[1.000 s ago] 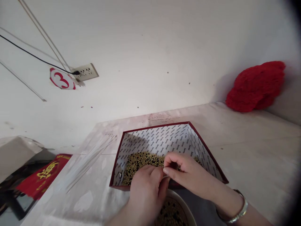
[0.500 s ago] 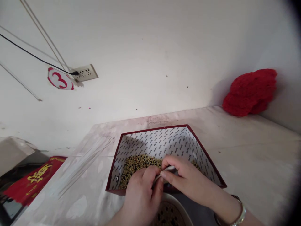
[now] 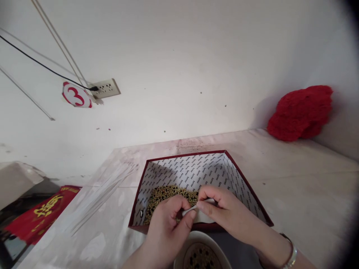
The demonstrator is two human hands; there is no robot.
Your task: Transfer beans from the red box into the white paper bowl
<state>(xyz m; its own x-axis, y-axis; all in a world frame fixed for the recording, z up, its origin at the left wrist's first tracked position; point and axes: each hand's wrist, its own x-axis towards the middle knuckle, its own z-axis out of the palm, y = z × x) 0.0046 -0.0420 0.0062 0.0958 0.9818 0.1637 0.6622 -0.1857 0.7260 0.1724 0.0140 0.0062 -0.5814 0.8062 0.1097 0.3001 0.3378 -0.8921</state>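
Note:
My left hand (image 3: 171, 224) and my right hand (image 3: 217, 205) meet over the near edge of a dark red box (image 3: 249, 188). Between thumb and fingers, both pinch a thin, pale grey-white piece (image 3: 206, 216), like cloth or paper; its exact kind is unclear. Part of it hangs down below my right fingers. Many small beige and black beads or beans (image 3: 165, 196) cover the bottom of the box, which has a printed white lining. Just below my hands stands a pale round bowl (image 3: 196, 236), partly out of view, with similar small pieces in it.
Thin white strips (image 3: 103, 196) lie left of the box on the pale tablecloth (image 3: 303, 194). A fluffy red bundle (image 3: 301, 112) sits at the back right corner. Red cloth with yellow writing (image 3: 45, 213) hangs beyond the left edge. The wall has a socket (image 3: 106, 89) with a plugged-in cable.
My hands have shifted slightly right and apart, and more of the pale piece shows between them. More of the bowl is visible. The whole view has moved a little.

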